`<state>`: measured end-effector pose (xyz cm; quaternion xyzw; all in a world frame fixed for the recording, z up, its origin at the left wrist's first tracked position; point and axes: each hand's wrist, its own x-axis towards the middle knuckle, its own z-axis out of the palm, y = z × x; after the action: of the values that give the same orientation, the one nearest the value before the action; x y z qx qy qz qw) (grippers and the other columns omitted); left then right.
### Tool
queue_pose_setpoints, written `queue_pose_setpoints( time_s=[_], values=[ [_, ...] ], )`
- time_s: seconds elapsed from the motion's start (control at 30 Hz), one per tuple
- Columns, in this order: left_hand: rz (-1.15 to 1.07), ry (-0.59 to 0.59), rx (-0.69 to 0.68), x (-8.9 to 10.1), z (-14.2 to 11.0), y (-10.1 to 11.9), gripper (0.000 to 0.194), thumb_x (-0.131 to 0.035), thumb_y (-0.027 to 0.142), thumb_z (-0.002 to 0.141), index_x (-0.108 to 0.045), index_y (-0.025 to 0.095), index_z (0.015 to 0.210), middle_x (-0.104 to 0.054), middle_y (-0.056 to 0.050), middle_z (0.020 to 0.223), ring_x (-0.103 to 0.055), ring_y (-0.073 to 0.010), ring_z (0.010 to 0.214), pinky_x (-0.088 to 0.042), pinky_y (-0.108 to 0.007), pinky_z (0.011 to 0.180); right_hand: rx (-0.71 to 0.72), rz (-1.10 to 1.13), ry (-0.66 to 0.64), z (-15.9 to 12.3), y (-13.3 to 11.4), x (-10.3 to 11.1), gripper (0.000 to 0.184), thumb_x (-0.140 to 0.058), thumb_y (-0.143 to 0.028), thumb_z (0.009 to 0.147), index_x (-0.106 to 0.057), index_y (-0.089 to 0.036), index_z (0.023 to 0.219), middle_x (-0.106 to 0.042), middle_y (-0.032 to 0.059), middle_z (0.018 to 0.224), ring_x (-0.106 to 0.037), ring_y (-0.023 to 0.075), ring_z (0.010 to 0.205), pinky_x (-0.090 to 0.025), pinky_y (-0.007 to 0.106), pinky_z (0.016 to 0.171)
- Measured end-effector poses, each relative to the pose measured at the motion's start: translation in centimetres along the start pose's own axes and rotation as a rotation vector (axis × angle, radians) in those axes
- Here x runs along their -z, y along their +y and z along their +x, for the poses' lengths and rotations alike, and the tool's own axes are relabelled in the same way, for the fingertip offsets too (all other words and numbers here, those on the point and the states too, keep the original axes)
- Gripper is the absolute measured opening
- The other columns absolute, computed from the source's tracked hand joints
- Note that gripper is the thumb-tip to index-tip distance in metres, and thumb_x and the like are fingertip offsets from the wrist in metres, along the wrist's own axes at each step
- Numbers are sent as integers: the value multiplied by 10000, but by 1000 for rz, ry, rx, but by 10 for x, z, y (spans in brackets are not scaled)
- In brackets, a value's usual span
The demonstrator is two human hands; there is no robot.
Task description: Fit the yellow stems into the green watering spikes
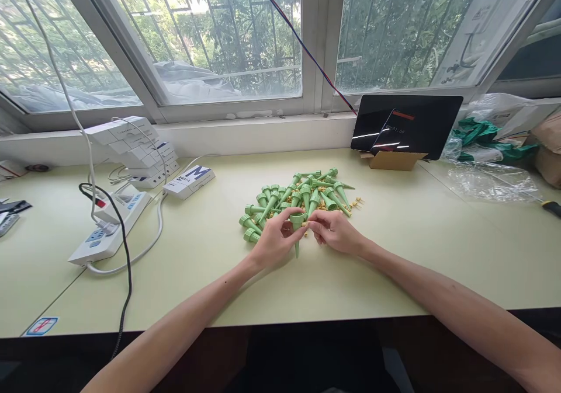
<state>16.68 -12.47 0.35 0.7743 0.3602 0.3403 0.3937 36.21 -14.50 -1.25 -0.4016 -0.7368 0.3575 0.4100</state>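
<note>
My left hand point(277, 236) is closed around a green plastic watering spike point(297, 222), wide end up and thin tip pointing down. My right hand point(335, 230) pinches a small yellow plastic piece point(305, 224) against the side of that spike. Whether the piece sits inside the spike or only touches it, I cannot tell. Just beyond both hands lies a heap of similar green spikes point(305, 191), with small yellow pieces point(357, 202) scattered among them and at the heap's right edge.
At the left are a white power strip point(109, 232) with cables, stacked white boxes point(140, 148) and a single white box point(190, 181). A tablet point(405, 124) leans on a cardboard stand point(397, 160) at the back. Plastic bags point(491, 148) and a screwdriver handle point(551, 208) lie at the right.
</note>
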Motion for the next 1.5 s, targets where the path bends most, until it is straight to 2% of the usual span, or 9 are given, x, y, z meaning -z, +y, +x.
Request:
queue_pose_setpoints(
  time_s=[0.33,0.67,0.87,0.97,1.07,1.13,1.33,1.5],
  values=[
    [26,1,-16,-1,0,-1,383,-616,385,868,-579,171,1184,-396,69,569,-361,-78,493,-295,-188,451,-39,95,-65,1,-3,-1,385,-411,-395,997,-439,-198,668,-512,-36,526,-526,106,443,-430,238,492],
    [31,-2,-28,-1,0,-1,386,-617,380,866,-580,161,1182,-444,62,573,-389,-76,498,-341,-185,466,-64,94,-79,0,-5,0,447,-380,-478,997,-440,-195,656,-467,-49,495,-491,94,411,-424,231,487],
    [33,14,-27,-1,0,-1,397,-624,403,863,-578,172,1183,-442,66,558,-410,-81,487,-352,-187,450,-72,75,-57,1,-5,0,463,-384,-499,991,-447,-195,648,-490,-38,507,-490,98,437,-434,242,516],
    [1,5,-4,-1,0,-1,440,-656,416,841,-561,178,1199,-471,68,557,-447,-89,471,-385,-197,440,-52,67,-13,1,-4,1,397,-435,-480,978,-515,-187,723,-542,-23,561,-524,112,497,-443,246,538],
    [-66,-24,19,-2,-1,-1,473,-672,406,833,-534,174,1221,-580,39,627,-537,-107,497,-487,-236,510,-26,75,11,1,-4,1,270,-504,-436,956,-569,-183,888,-556,-23,615,-535,119,537,-454,251,555],
    [-95,-41,18,-3,-2,0,476,-672,396,836,-523,170,1228,-611,28,650,-575,-118,518,-525,-261,560,-9,75,27,0,-4,1,249,-514,-419,953,-573,-183,896,-548,-20,635,-532,118,548,-459,256,565],
    [-52,-44,6,-1,-3,1,478,-657,390,852,-524,155,1246,-612,20,656,-580,-118,529,-524,-261,572,7,100,91,1,-4,2,248,-509,-425,954,-580,-189,925,-537,-16,683,-526,113,557,-465,261,563],
    [63,-1,-67,-1,-1,-3,388,-662,394,843,-608,167,1154,-594,2,749,-547,-103,569,-488,-233,545,3,60,109,2,-5,8,250,-506,-421,954,-593,-194,898,-540,3,698,-503,129,579,-445,270,556]
  ],
)
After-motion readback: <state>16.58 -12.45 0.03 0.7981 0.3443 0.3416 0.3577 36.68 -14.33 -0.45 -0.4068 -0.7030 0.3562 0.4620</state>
